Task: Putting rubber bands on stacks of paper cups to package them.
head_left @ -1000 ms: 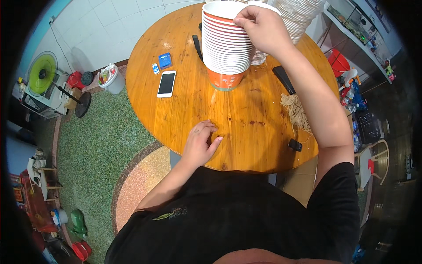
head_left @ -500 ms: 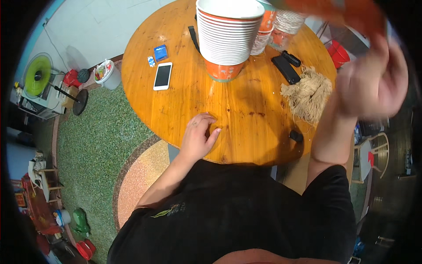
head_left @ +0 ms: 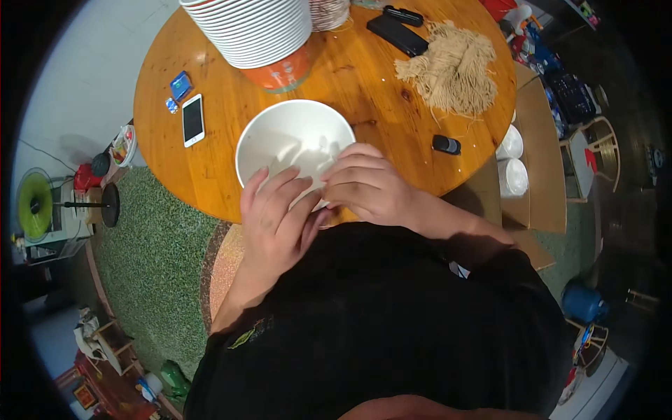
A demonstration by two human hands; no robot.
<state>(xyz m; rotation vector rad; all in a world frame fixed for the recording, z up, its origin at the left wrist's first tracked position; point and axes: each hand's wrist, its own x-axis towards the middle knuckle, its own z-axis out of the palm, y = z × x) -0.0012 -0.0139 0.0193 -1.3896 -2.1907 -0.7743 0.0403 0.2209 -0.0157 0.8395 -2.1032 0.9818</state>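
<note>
A large round paper bucket (head_left: pixel 280 133), white inside, stands mouth-up on the table in front of me. At its near rim, my left hand (head_left: pixel 276 220) has its fingers bent over the edge and the thumb on the outer side. My right hand (head_left: pixel 371 183) grips the same rim just to the right, its fingers drawn together close to the left fingertips. What lies between the fingertips, if anything, is hidden. Beyond the bucket rises a tall stack of nested paper buckets (head_left: pixel 252 38), white-rimmed, with an orange wall showing at the bottom.
On the round wooden table (head_left: pixel 413 168) lie a bundle of tan strings (head_left: pixel 458 70), black cases (head_left: pixel 397 35), a small black object (head_left: pixel 446 145), a white phone (head_left: pixel 193 120) and a blue packet (head_left: pixel 180 85). An open cardboard box (head_left: pixel 546 161) holding white rolls stands at the right.
My right hand has come down from the upper right, where it held up an orange bucket. My left hand has left the tabletop for the rim. The view has shifted right.
</note>
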